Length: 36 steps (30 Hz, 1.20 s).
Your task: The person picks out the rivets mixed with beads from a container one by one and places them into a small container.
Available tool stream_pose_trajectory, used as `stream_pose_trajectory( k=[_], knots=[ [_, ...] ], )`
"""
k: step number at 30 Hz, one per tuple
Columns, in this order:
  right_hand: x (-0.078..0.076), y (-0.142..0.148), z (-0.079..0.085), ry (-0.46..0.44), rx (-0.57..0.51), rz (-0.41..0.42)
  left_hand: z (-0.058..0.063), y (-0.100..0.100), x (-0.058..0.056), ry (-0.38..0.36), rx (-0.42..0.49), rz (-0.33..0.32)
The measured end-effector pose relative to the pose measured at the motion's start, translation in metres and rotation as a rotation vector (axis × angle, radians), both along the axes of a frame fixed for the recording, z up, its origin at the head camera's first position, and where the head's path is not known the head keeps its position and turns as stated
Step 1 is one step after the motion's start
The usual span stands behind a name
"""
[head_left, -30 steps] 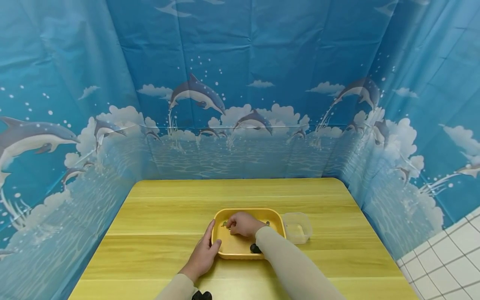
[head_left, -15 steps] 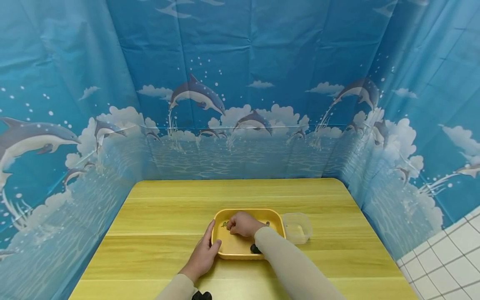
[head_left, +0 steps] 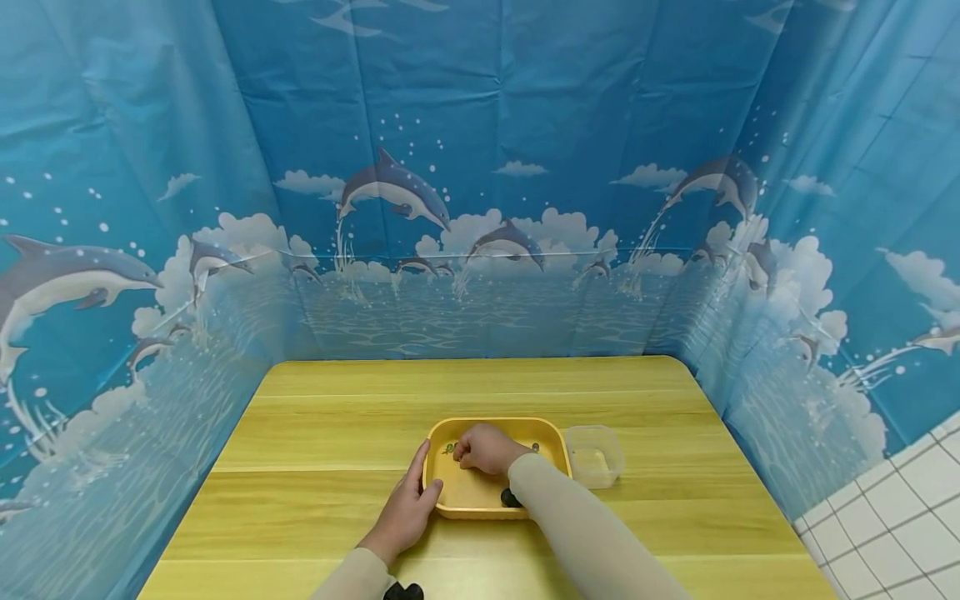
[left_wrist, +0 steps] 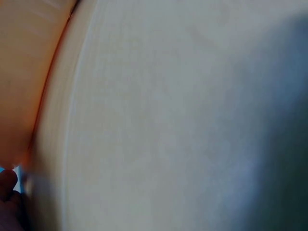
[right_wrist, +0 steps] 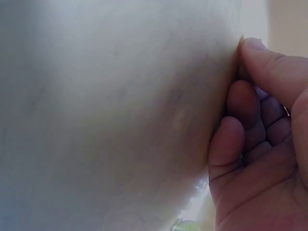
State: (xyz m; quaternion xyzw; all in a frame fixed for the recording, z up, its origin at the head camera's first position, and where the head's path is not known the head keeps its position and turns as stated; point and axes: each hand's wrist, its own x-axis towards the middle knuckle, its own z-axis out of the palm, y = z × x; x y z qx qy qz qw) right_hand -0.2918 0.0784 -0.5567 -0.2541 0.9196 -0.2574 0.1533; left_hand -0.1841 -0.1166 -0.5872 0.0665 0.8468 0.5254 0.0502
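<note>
In the head view, a yellow tray (head_left: 480,497) sits on the table. My left hand (head_left: 405,508) holds its left side, thumb over the rim and fingers along the outer wall. Inside the tray, my right hand (head_left: 489,450) has its fingertips drawn together low over the floor. Whether something small is between them is hidden. Just left of those fingertips lies a small greenish thing (head_left: 449,448). Another small round thing (head_left: 535,447) lies near the right wrist. The right wrist view shows curled fingers (right_wrist: 231,139), the thumb extended, and part of a clear greenish round thing (right_wrist: 186,225).
A clear plastic tub (head_left: 594,457) stands against the tray's right side, its contents unclear. The wooden table (head_left: 337,417) extends around both. Behind hangs a blue dolphin curtain (head_left: 480,317). A black wrist device (head_left: 512,497) is on the right wrist, over the tray.
A tiny pale spot at my right fingertips, seen in the earlier frames, no longer shows. Both hands, the tray and the tub stay in place.
</note>
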Motion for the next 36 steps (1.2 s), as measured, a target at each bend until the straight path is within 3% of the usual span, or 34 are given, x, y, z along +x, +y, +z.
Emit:
stream_pose_trajectory(
  k=[36],
  knots=[
    [0.0028, 0.0009, 0.0026, -0.008, -0.018, -0.001, 0.0013, 0.0005, -0.0005, -0.003, 0.002, -0.003]
  ],
)
